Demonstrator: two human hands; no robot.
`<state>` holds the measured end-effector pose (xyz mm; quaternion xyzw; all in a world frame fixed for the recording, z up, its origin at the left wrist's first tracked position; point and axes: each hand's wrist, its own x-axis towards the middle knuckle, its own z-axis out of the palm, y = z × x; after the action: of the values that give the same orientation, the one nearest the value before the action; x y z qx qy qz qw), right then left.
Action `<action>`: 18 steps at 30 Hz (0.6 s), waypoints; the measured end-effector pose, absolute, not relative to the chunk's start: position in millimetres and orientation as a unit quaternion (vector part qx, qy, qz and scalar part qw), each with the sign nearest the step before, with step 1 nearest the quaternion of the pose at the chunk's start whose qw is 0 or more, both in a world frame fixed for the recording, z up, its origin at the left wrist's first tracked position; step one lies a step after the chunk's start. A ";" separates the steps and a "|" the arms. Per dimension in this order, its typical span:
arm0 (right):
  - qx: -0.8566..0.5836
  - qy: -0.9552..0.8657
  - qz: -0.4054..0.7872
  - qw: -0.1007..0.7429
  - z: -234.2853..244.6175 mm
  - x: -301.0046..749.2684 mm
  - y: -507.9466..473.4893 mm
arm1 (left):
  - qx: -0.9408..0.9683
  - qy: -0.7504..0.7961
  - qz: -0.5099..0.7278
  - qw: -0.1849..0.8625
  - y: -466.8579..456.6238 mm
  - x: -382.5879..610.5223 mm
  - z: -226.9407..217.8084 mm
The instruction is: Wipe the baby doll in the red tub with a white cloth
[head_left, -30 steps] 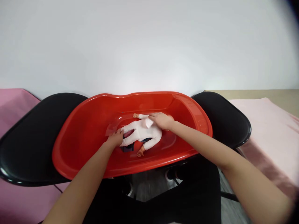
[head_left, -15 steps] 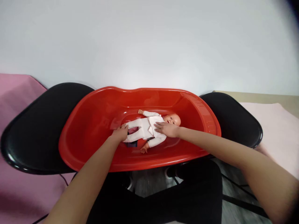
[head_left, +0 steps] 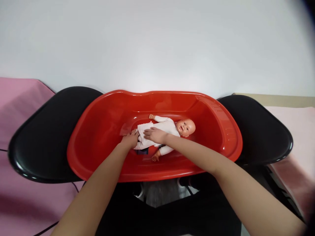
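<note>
A baby doll (head_left: 169, 128) in a white suit lies on its back in a red plastic tub (head_left: 98, 137), head to the right. My left hand (head_left: 130, 141) rests at the doll's legs, fingers curled onto the white cloth. My right hand (head_left: 154, 135) lies across the doll's belly, fingers pointing left and pressed on the suit. Something small and dark (head_left: 144, 151) shows under the doll's hip. Whether either hand grips the cloth is hard to make out.
The tub sits across two black chair seats, one at the left (head_left: 41, 141) and one at the right (head_left: 263, 134). A pink cloth (head_left: 17, 105) lies at far left, a pale pink one (head_left: 300, 137) at far right. A white wall is behind.
My right hand slid from the doll's head down across its chest to its belly, uncovering the face. The left hand stayed at the legs. The camera view shifted slightly.
</note>
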<state>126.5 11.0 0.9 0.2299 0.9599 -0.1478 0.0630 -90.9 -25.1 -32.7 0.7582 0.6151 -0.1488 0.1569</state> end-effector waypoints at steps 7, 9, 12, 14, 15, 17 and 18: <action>0.200 0.967 -0.157 0.020 -21.2 203.1 -3.8 | 0.729 0.637 -0.189 0.163 -28.5 -81.5 -20.7; 0.185 0.971 -0.142 0.046 -17.7 228.5 -2.8 | 0.725 0.642 -0.182 0.170 -28.1 -81.3 -20.7; 0.175 0.974 -0.115 0.086 -3.2 256.0 5.1 | 0.724 0.644 -0.173 0.176 -27.9 -82.2 -21.8; 0.183 0.975 -0.095 0.081 11.0 263.4 16.4 | 0.723 0.645 -0.173 0.177 -28.1 -82.3 -22.0; 0.192 0.976 -0.083 0.067 18.5 263.2 23.8 | 0.724 0.644 -0.173 0.176 -28.2 -82.2 -21.7; 0.221 0.973 -0.060 0.021 31.6 255.1 40.8 | 0.727 0.642 -0.175 0.172 -28.2 -81.9 -20.4; 0.247 0.968 -0.055 -0.007 36.2 247.8 49.5 | 0.727 0.641 -0.177 0.171 -28.2 -81.7 -19.6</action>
<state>247.8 49.5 36.2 0.2467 0.9675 -0.0548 -0.0072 -81.7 -28.2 -19.6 0.7270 0.6411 -0.1769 0.1709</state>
